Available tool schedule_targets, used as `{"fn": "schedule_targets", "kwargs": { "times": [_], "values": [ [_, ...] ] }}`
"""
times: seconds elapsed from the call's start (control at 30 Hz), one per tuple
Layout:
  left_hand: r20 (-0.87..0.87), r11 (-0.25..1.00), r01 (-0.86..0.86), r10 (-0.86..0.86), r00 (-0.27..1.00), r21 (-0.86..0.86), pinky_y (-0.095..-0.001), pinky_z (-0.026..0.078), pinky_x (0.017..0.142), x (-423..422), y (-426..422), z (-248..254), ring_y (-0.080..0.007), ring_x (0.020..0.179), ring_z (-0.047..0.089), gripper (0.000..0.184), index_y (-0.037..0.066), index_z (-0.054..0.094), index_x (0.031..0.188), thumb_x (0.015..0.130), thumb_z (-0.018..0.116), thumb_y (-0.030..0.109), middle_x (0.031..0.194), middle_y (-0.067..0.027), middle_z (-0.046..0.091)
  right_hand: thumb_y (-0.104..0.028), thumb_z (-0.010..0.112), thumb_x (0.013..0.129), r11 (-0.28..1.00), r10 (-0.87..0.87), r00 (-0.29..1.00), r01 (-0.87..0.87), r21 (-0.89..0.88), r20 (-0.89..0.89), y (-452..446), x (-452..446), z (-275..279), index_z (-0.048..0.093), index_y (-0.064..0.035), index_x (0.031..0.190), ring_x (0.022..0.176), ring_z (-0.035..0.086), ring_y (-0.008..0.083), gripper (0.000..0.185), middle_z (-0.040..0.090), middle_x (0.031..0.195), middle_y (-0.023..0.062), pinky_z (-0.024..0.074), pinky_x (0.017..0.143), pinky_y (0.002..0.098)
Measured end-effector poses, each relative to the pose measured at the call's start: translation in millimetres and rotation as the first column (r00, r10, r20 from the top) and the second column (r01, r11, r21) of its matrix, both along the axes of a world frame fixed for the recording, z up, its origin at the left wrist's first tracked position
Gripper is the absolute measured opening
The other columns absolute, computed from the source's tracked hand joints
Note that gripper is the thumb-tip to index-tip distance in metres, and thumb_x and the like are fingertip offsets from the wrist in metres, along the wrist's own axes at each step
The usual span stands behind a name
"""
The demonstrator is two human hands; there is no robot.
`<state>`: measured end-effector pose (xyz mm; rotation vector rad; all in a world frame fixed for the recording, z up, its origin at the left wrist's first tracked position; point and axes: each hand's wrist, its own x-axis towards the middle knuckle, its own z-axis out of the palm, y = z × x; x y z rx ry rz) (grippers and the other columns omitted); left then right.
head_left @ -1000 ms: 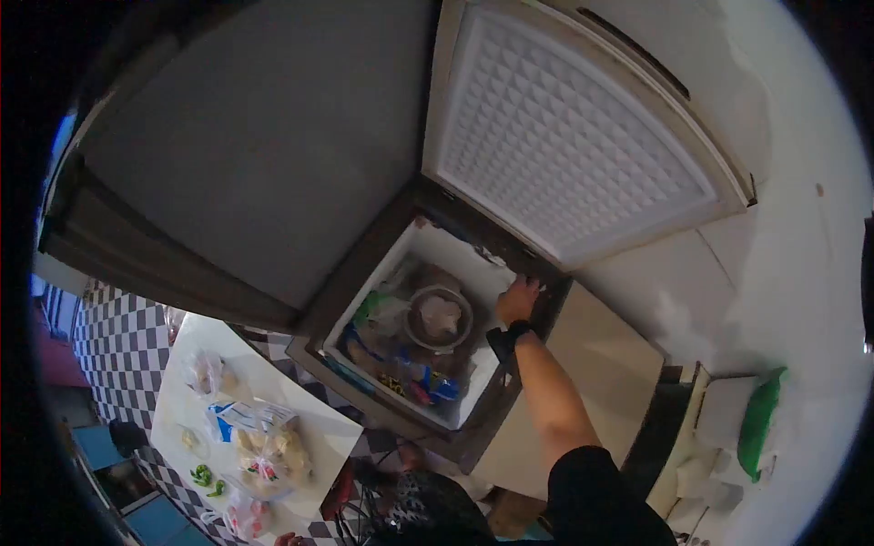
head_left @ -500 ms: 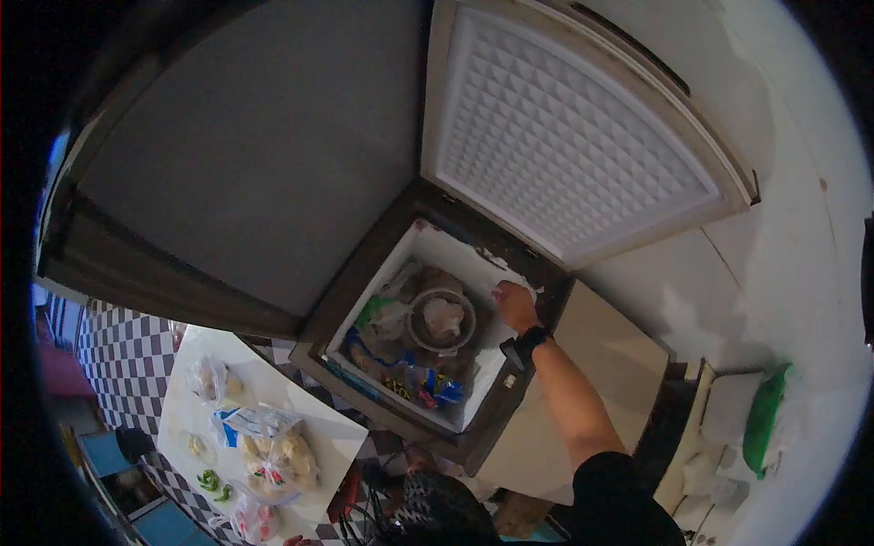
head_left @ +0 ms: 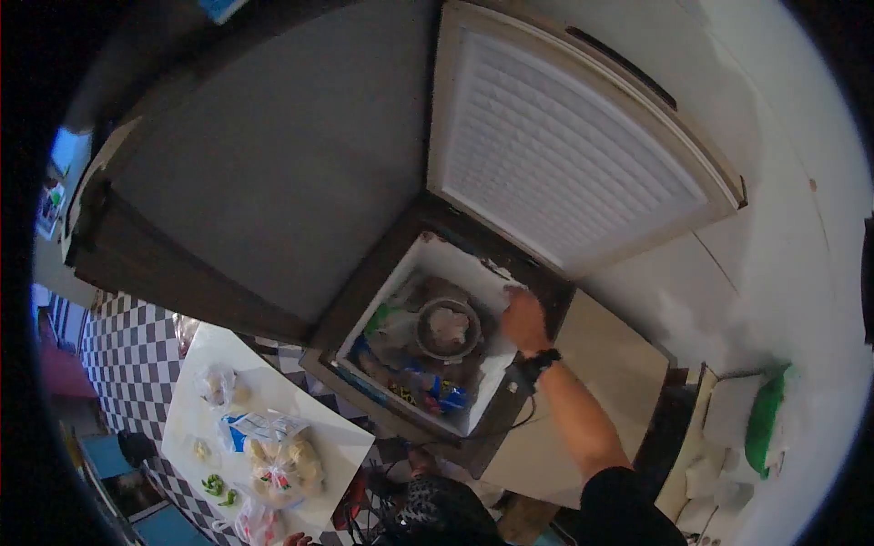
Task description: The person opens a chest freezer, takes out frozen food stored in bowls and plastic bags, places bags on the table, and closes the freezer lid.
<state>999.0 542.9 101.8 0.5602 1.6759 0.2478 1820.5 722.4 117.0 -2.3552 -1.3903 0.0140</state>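
My right hand (head_left: 525, 320) reaches over the right rim of an open chest freezer (head_left: 492, 387), close to its frosted inner wall. Motion smears its fingers, so whether they hold anything is unclear. A dark band (head_left: 539, 362) circles the wrist. Inside the freezer, a round metal pot (head_left: 421, 338) holds a pale frozen lump (head_left: 448, 326). Blue packaging (head_left: 449, 394) and a green-tinted bag (head_left: 378, 318) lie around the pot. At the bottom edge, only a small part of my left hand (head_left: 297, 540) shows near the table; its fingers are mostly cut off.
The raised freezer lid (head_left: 574, 155) leans toward the wall. A large grey panel (head_left: 273, 164) stands on the left. The white table (head_left: 337, 437) carries bagged food (head_left: 291, 464) and green peppers (head_left: 214, 484). A beige surface (head_left: 555, 437) adjoins the freezer on the right.
My right hand has shifted slightly right and down, and is now more blurred. The whole view has moved a little. The pot and packages stay in place.
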Motion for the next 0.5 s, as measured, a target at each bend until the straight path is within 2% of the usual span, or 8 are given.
{"fn": "schedule_targets", "kwargs": {
  "times": [0.07, 0.1, 0.13, 0.17, 0.23, 0.27, 0.33, 0.5],
  "values": [
    [0.010, 1.000, -0.007, 0.007, 1.000, 0.004, -0.0368, 0.058, 0.086, -4, -4, -2, -0.0257, 0.107, 0.068, 0.044, 0.005, 0.058, 0.138, 0.103, 0.064, 0.031, 0.123, -0.0129, 0.068, 0.009, 0.058, 0.074, 0.978, 0.078, 0.981, -0.110, 0.177, 0.178, 15, 15, 80, 0.063, 0.0016, 0.125, 0.118, 0.060, 0.0430, 0.052, 0.065, 0.124, 0.0238, 0.0485, 0.103, 0.0507],
    [0.015, 1.000, -0.006, 0.005, 1.000, 0.008, -0.0368, 0.058, 0.086, -8, -7, -4, -0.0256, 0.107, 0.068, 0.044, 0.005, 0.058, 0.139, 0.103, 0.064, 0.031, 0.124, -0.0129, 0.068, 0.013, 0.053, 0.072, 0.930, 0.031, 0.977, -0.106, 0.352, 0.211, 23, 14, 130, 0.059, 0.0018, 0.129, 0.126, 0.053, 0.0432, 0.058, 0.061, 0.131, 0.0228, 0.0421, 0.110, 0.0528],
    [0.020, 1.000, -0.008, 0.007, 1.000, 0.011, -0.0369, 0.058, 0.086, -12, -9, -6, -0.0256, 0.107, 0.068, 0.044, 0.005, 0.058, 0.139, 0.103, 0.064, 0.031, 0.124, -0.0128, 0.068, 0.015, 0.050, 0.071, 0.900, -0.063, 0.902, -0.133, 0.415, 0.427, 31, 18, 182, 0.057, 0.0013, 0.133, 0.131, 0.049, 0.0440, 0.064, 0.059, 0.134, 0.0234, 0.0368, 0.115, 0.0541],
    [0.029, 1.000, -0.014, 0.013, 0.999, 0.015, -0.0369, 0.058, 0.086, -14, -10, -10, -0.0256, 0.107, 0.068, 0.044, 0.005, 0.057, 0.139, 0.103, 0.064, 0.031, 0.124, -0.0128, 0.068, 0.013, 0.052, 0.075, 0.841, -0.192, 0.875, -0.087, 0.535, 0.444, 40, 31, 217, 0.057, 0.0007, 0.135, 0.135, 0.046, 0.0448, 0.062, 0.057, 0.139, 0.0240, 0.0306, 0.119, 0.0554],
    [0.050, 0.999, -0.018, 0.017, 0.999, 0.029, -0.0369, 0.057, 0.086, -17, -11, -18, -0.0255, 0.107, 0.068, 0.045, 0.005, 0.057, 0.139, 0.103, 0.064, 0.031, 0.124, -0.0128, 0.068, 0.008, 0.056, 0.080, 0.735, -0.338, 0.731, -0.189, 0.651, 0.594, 57, 34, 296, 0.056, -0.0002, 0.138, 0.134, 0.047, 0.0427, 0.058, 0.056, 0.141, 0.0218, 0.0302, 0.118, 0.0550],
    [0.059, 0.999, -0.023, 0.021, 0.998, 0.036, -0.0369, 0.057, 0.086, -20, -11, -25, -0.0255, 0.107, 0.068, 0.045, 0.005, 0.057, 0.139, 0.103, 0.064, 0.031, 0.124, -0.0127, 0.068, 0.008, 0.056, 0.080, 0.723, -0.342, 0.727, -0.202, 0.661, 0.596, 65, 38, 313, 0.056, -0.0002, 0.138, 0.134, 0.047, 0.0427, 0.058, 0.056, 0.141, 0.0218, 0.0302, 0.118, 0.0550],
    [0.079, 0.998, -0.036, 0.032, 0.996, 0.051, -0.0369, 0.057, 0.086, -29, -16, -36, -0.0254, 0.107, 0.068, 0.045, 0.005, 0.057, 0.140, 0.103, 0.064, 0.031, 0.124, -0.0127, 0.068, 0.001, 0.061, 0.083, 0.857, -0.417, 0.493, -0.068, 0.512, 0.763, 73, 40, 345, 0.057, -0.0016, 0.138, 0.129, 0.050, 0.0402, 0.055, 0.056, 0.139, 0.0190, 0.0321, 0.116, 0.0544],
    [0.142, 0.992, -0.102, 0.090, 0.986, 0.076, -0.0370, 0.057, 0.086, -53, -36, -76, -0.0253, 0.107, 0.068, 0.046, 0.006, 0.056, 0.140, 0.103, 0.064, 0.031, 0.124, -0.0126, 0.068, -0.004, 0.065, 0.083, 0.892, -0.377, 0.604, 0.032, 0.452, 0.702, 85, 57, 368, 0.061, -0.0046, 0.134, 0.127, 0.052, 0.0366, 0.051, 0.059, 0.133, 0.0159, 0.0357, 0.113, 0.0524]
  ]
}}
